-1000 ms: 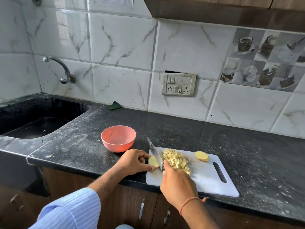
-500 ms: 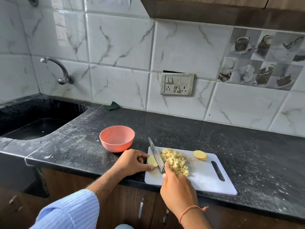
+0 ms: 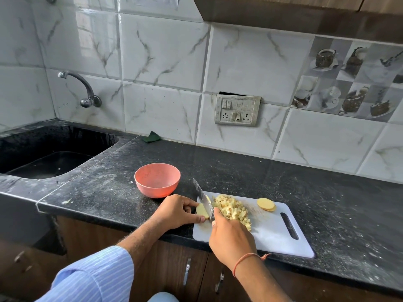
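Gripping knife [image 3: 202, 197] handle: right grip [image 3: 231, 236], fingers curled round it; blade set on potato piece [image 3: 201, 211] at white board's [image 3: 272, 235] left end. Left grip [image 3: 174, 211] pinches that piece. Diced pile [image 3: 231, 208] just right of blade; stacked slices [image 3: 266, 204] farther right. Pink bowl [image 3: 157, 182] on desk [image 3: 239, 168], behind left grip.

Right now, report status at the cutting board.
Left grip pinches potato slice. Right grip holds knife, blade on the slice. Diced pile right of blade. Pink bowl apart, nothing blocking.

knife [image 3: 202, 197] handle inside right hand [image 3: 231, 236], sink [image 3: 54, 138] cut off left
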The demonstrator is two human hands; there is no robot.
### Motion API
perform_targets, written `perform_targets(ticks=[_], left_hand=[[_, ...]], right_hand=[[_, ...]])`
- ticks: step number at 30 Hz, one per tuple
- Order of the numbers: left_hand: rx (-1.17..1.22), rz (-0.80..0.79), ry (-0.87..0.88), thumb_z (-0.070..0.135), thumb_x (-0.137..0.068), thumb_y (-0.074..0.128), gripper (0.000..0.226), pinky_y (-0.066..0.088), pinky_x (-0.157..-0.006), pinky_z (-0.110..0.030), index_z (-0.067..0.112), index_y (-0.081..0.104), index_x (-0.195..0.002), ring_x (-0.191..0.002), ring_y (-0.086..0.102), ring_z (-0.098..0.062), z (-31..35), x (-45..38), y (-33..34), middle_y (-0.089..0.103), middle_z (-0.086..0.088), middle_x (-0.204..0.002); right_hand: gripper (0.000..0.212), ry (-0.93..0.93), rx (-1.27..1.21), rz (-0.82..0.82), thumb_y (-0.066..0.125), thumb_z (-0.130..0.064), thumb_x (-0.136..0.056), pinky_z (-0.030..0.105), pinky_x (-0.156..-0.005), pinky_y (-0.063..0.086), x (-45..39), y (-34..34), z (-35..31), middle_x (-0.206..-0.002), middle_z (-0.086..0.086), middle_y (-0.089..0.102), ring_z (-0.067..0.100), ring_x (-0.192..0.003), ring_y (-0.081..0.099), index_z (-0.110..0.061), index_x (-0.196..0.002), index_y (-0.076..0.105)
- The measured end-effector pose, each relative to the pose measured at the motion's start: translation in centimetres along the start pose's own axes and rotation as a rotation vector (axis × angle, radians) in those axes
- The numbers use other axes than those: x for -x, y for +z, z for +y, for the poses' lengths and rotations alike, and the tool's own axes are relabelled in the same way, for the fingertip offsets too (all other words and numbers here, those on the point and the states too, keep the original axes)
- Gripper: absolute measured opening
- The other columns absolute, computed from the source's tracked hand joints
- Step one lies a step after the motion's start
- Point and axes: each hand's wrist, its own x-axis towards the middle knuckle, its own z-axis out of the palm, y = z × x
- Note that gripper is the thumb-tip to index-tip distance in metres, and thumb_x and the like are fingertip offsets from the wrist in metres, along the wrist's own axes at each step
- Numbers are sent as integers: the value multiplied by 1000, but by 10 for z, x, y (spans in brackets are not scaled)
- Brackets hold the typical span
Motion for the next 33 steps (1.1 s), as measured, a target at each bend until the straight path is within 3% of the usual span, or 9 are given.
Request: perform_targets(ticks=[9, 12, 19, 24, 29, 33], left_hand=[[-16, -5, -36, 63, -65, 93, 56, 37, -55, -17, 34, 81, -112, -55, 47, -1, 0, 1, 0, 63, 13, -65], [-22, -6, -30, 61, -66, 93, 57, 37, -55, -16, 33, 81, -114, -55, 47, 0, 1, 1, -1, 64, 13, -65], [-2, 6, -32, 61, -64, 94, 58, 36, -55, -15, 31, 82, -112, -53, 46, 0, -2, 0, 1, 62, 15, -61], [5, 3, -36, 61, -63, 95, 54, 39, -56, -17, 33, 82, -107, -54, 48, 1, 0, 0, 1, 64, 15, -62], [-15, 34, -16, 60, -66, 95, 55, 37, -55, -14, 29, 83, -110, -52, 46, 1, -2, 2, 1, 60, 18, -58], [-22, 34, -26, 62, -65, 94, 61, 37, -54, -13, 29, 82, -114, -51, 48, 3, -3, 1, 1, 61, 18, -59]], right_hand=[[58, -5, -19, 17, 36, -38, -110, 32, -74, 61, 28, 3, 16, -93, -5, 68, 11, -84, 65, -33, -166, 19], [57, 6, -62, 39, 37, -36, -110, 35, -75, 61, 26, 5, 13, -88, -5, 68, 12, -82, 66, -33, -165, 21], [58, 7, -86, 77, 36, -37, -110, 34, -74, 59, 25, -4, 13, -98, -6, 72, 14, -87, 68, -35, -165, 21], [60, 1, 7, 26, 39, -31, -108, 36, -70, 56, 20, -1, 5, -93, -2, 69, 19, -84, 66, -33, -165, 21], [63, 17, 82, -28, 41, -27, -107, 36, -76, 52, 6, 2, -9, -109, 6, 71, 26, -100, 68, -31, -166, 19], [61, 5, 55, -19, 39, -29, -109, 35, -74, 56, 19, 3, 1, -99, 1, 70, 20, -89, 67, -33, -166, 18]])
